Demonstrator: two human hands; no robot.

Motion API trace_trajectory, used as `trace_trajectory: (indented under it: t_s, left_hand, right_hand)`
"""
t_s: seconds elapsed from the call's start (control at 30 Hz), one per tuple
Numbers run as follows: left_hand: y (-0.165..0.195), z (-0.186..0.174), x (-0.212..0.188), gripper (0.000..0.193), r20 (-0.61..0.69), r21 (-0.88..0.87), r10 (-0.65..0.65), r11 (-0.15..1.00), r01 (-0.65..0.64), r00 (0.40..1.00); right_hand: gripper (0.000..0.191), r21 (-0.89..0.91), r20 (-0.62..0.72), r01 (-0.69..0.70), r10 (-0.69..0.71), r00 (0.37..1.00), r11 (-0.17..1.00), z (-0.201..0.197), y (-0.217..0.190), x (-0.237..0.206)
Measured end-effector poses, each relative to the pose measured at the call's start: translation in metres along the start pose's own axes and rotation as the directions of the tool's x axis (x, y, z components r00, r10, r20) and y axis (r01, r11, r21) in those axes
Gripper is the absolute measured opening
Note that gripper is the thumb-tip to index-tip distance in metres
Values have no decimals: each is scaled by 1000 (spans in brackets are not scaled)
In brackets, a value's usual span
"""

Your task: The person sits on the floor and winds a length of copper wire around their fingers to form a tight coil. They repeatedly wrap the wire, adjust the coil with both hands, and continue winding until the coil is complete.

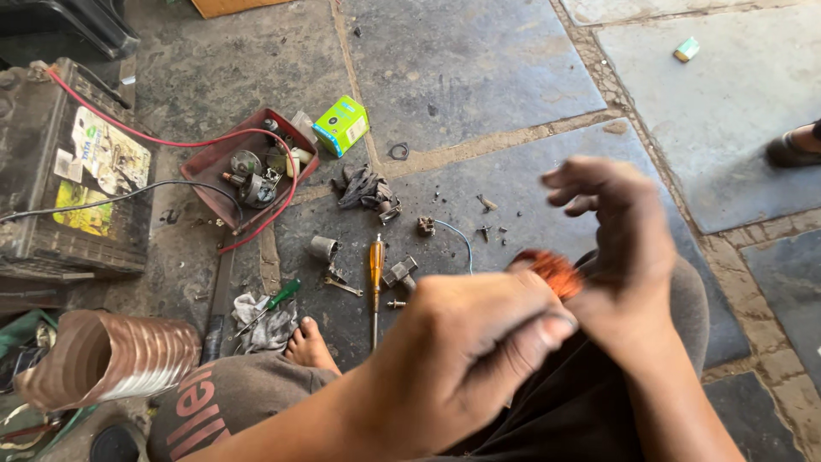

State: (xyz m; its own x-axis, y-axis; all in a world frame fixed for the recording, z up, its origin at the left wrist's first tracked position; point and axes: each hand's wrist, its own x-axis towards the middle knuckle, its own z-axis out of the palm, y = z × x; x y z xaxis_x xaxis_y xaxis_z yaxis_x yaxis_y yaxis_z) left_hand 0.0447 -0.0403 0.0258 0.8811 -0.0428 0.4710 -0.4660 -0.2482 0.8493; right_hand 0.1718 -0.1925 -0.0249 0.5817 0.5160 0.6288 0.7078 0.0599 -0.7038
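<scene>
My left hand (466, 359) is closed in a fist just left of a copper-wound armature (552, 269) and seems to pinch a thin thing against it; what it pinches is hidden. My right hand (620, 248) cups the copper armature from the right, palm under it, fingers spread and blurred. Both hands hover over my lap. On the stone floor beyond lie an orange-handled screwdriver (376, 282), a green-handled screwdriver (275, 301) on a rag, a small metal cylinder (324, 248) and loose bolts.
A red tray of metal parts (218, 167) sits upper left with a green box (342, 125) beside it. A dusty battery (73, 171) with red and black wires stands at far left. A ribbed hose (111, 355) lies lower left. Another person's foot (795, 147) shows at right.
</scene>
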Motion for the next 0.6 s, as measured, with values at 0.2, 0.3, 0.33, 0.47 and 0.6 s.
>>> trace_trajectory:
  t_s: [0.2,0.3,0.33,0.47,0.6]
  left_hand:
    - [4,-3,8,10,-74,-2,-36,999,36,997]
    - [1,3,-3,17,1,7,-34,999,34,999]
    - [-1,5,-7,19,27,17,-45,999,44,999]
    - [-10,8,-16,20,60,9,-71,997,71,996]
    - [-14,5,-20,22,41,-112,-333,935,336,942]
  right_hand:
    - [70,-148,168,-27,52,984,989,8,-8,-1]
    - [73,-74,37,-106,109,993,992,4,1,-1]
    - [73,27,-11,-126,126,992,992,1,3,-2]
    - [77,304,-48,-180,204,978,936,-6,8,-12]
    - [83,347,-30,-199,223,974,917,-5,6,-17]
